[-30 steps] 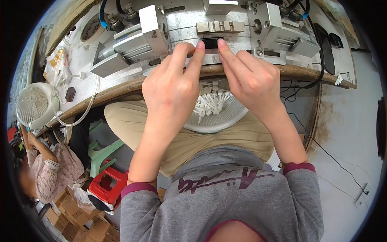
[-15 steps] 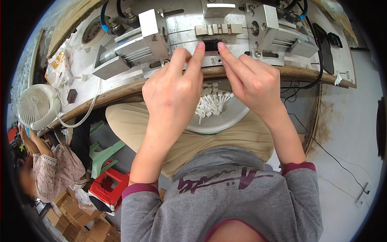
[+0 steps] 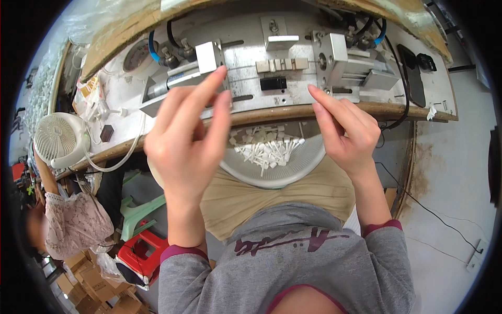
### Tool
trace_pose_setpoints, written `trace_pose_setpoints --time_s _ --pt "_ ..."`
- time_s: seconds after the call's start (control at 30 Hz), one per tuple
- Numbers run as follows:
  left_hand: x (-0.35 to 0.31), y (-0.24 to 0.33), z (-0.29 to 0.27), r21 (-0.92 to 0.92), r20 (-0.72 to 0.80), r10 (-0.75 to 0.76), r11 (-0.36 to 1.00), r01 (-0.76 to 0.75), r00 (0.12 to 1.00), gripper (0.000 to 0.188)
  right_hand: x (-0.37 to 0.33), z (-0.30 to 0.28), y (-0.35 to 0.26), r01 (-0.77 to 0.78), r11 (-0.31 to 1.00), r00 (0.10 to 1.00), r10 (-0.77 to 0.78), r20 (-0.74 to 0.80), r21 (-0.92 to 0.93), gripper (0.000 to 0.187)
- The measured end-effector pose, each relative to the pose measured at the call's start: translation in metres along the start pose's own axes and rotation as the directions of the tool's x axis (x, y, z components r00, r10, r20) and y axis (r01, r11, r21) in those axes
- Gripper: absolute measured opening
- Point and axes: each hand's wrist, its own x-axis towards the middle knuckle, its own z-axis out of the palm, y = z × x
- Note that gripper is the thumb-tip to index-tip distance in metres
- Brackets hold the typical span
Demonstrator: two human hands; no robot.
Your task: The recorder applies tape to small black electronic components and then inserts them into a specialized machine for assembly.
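My left hand hovers in front of the metal clamp on the left side of the fixture. Its forefinger and thumb are spread apart with nothing between them, and it is slightly blurred. To the right of centre, my right hand hangs over the table's front edge, fingers stretched forward and holding nothing. Between the hands, on the metal base plate, lies a small black block. Just behind it sits a slotted metal bar. Neither hand touches the block.
A white basket of small white plastic parts rests on my lap. Air cylinders with hoses flank the plate. At left are a white fan, a co-worker's sleeve and a red stool. A phone lies right.
Both hands have come off the black block and moved apart. My left hand went left and back toward me, my right hand to the right. The black block stays on the plate.
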Motion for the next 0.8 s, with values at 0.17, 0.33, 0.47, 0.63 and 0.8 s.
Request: trace_pose_setpoints --time_s 0.17,0.33,0.47,0.63,0.8 --pt "0.011 -0.006 -0.009 -0.003 -0.142 0.127 0.992 -0.128 0.982 0.025 0.004 0.001 0.0 0.05 0.997 0.996 -0.046 0.073 -0.066 0.033" --pt "0.028 -0.006 -0.014 -0.05 -0.177 0.172 0.982 -0.183 0.969 0.024 0.03 -0.003 -0.013 0.115 0.991 0.993 -0.113 0.046 -0.061 0.035" --pt "0.094 -0.008 -0.027 -0.011 -0.269 0.243 0.967 -0.256 0.932 0.018 0.107 -0.015 -0.016 0.152 0.988 0.967 -0.147 -0.208 0.006 0.024" --pt "0.183 -0.03 0.001 -0.05 -0.02 0.264 0.963 -0.265 0.964 0.022 0.2 -0.007 0.015 0.249 0.954 0.962 -0.263 -0.07 -0.167 0.019" --pt "0.223 -0.035 0.066 0.106 0.226 0.079 0.989 -0.106 0.971 0.026 0.25 0.024 0.068 0.208 0.894 0.96 -0.109 0.257 -0.397 0.017"
